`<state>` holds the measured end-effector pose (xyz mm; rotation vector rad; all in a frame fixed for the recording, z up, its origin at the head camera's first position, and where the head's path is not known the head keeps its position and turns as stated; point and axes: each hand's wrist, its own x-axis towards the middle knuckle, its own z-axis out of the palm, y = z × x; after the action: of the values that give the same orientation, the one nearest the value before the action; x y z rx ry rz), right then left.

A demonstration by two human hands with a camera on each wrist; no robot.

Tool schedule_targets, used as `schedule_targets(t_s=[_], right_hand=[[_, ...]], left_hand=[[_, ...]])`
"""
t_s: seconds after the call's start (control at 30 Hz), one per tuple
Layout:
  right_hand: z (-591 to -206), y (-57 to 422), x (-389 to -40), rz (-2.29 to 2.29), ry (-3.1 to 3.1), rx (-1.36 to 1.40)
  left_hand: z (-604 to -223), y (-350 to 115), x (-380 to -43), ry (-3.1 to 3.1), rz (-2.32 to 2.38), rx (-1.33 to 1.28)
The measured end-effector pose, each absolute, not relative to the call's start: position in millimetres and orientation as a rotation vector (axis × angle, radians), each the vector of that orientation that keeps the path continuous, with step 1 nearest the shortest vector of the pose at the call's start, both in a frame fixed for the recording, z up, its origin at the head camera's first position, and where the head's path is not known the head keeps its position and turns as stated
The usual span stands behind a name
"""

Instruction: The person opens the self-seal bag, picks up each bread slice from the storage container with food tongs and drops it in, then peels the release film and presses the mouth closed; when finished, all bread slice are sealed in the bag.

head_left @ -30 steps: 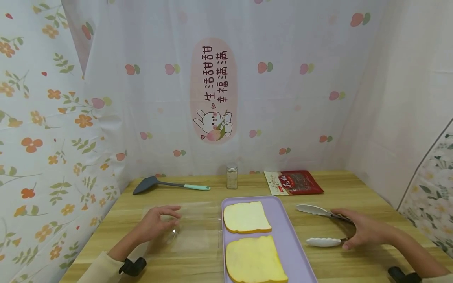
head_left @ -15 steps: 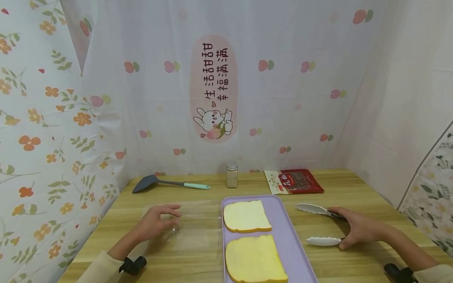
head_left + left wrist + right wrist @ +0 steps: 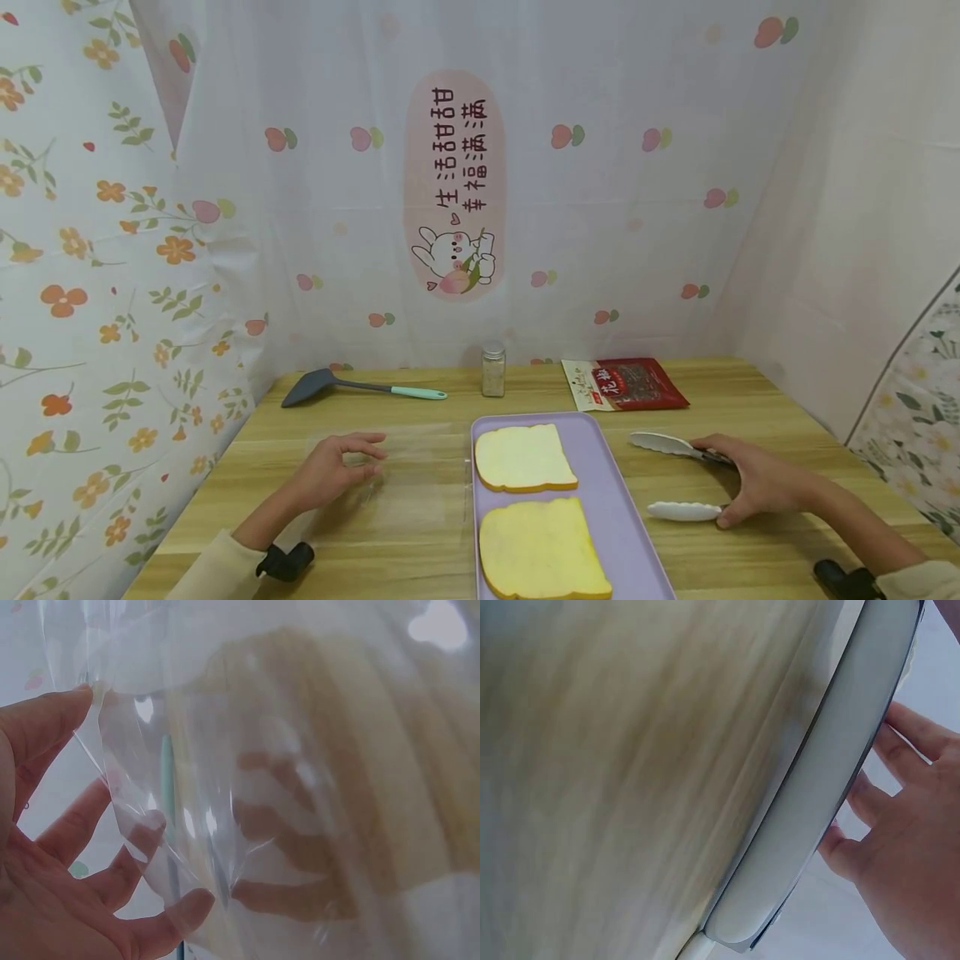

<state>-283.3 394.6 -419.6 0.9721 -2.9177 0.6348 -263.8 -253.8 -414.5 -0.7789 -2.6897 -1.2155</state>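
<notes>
Beside a sheet of clear plastic film [image 3: 420, 479], my left hand [image 3: 341, 471] is held with loosely bent, spread fingers. The left wrist view shows that hand's fingertips [image 3: 193, 907] at the film's edge; contact there is hard to judge. On the right, my right hand [image 3: 768, 479] holds a pair of tongs [image 3: 686, 511], its thumb on the near arm and its fingers on the far one. The tongs' pale tips stand spread apart over the table. In the right wrist view, fingers [image 3: 900, 735] lie along a long pale tong arm [image 3: 810, 780].
Between the hands sits a lilac tray [image 3: 607, 500] bearing two bread slices [image 3: 525, 458]. Behind them are a turner [image 3: 360, 386] with a mint handle, a glass spice jar [image 3: 492, 372] and a red Sichuan pepper packet [image 3: 630, 383]. A patterned curtain closes the back.
My right hand has shifted slightly left along the tongs, which stay in place. My left hand has hardly moved. The head view has tilted a little.
</notes>
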Motion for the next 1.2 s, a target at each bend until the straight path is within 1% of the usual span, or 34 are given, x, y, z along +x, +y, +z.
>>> schedule_targets(t_s=[0.27,0.53,0.7,1.0,1.2], right_hand=[[-408.7,381.1,-273.8,0.603,-2.877,0.977],[-395.2,351.8,-260.0,0.491,-2.855,0.976],[-385.8,332.6,-248.2,0.495,-2.832,1.05],[-386.0,306.8,-233.2,0.479,-2.766,1.232],[-386.9,298.3,-227.4,0.395,-2.846,1.213]], left_hand=[[-414.6,-254.6,-262.5,-2.672,-1.27,-0.781],[-414.7,-254.7,-259.7,-2.669,-1.243,-0.779],[-416.0,-252.8,-260.0,-2.666,-1.203,-0.786],[-415.7,-251.7,-259.6,-2.673,-1.156,-0.78],[-415.7,-254.8,-258.9,-2.677,-1.124,-0.78]])
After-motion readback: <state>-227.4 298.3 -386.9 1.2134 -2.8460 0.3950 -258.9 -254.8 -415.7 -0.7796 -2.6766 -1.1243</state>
